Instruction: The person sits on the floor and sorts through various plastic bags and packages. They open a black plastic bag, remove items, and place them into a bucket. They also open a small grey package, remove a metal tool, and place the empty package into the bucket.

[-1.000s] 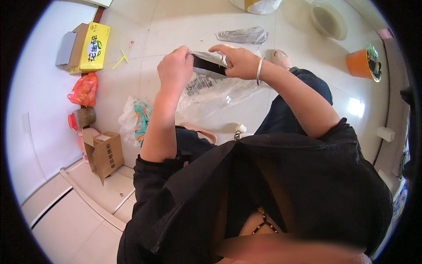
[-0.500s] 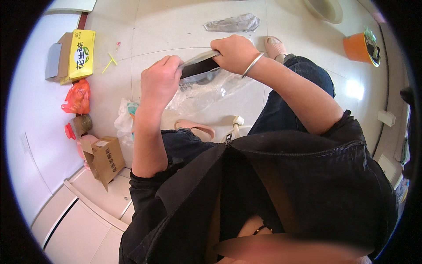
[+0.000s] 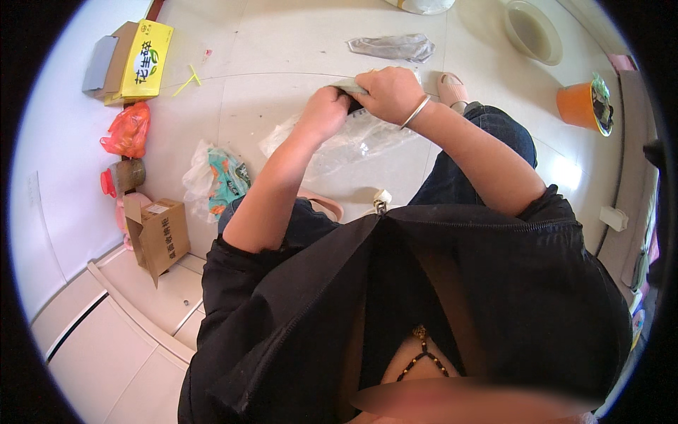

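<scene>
Both my hands are closed on a grey-and-black fabric piece [image 3: 351, 86] held above the floor; its exact kind does not show. My left hand [image 3: 328, 113] grips the near left end, where a bit of black shows. My right hand [image 3: 390, 93], with a silver bangle at the wrist, wraps the other end. The two hands nearly touch, so most of the piece is hidden by fingers. Below them a crumpled clear plastic bag [image 3: 367, 141] is spread on the tiles. Farther off lies a flat grey bundle [image 3: 393, 48].
Along the left wall stand a yellow box [image 3: 146, 67], a red plastic bag [image 3: 131, 131], a red-lidded jar [image 3: 130, 174] and an open cardboard box [image 3: 168, 237]. A teal-patterned bag [image 3: 227, 177] lies nearer. At right are an orange bucket [image 3: 574, 106] and a pale basin [image 3: 514, 28].
My left hand has moved right, up against my right hand. The stretch of black-and-grey fabric between them has shortened and bunched. The view has shifted slightly.
</scene>
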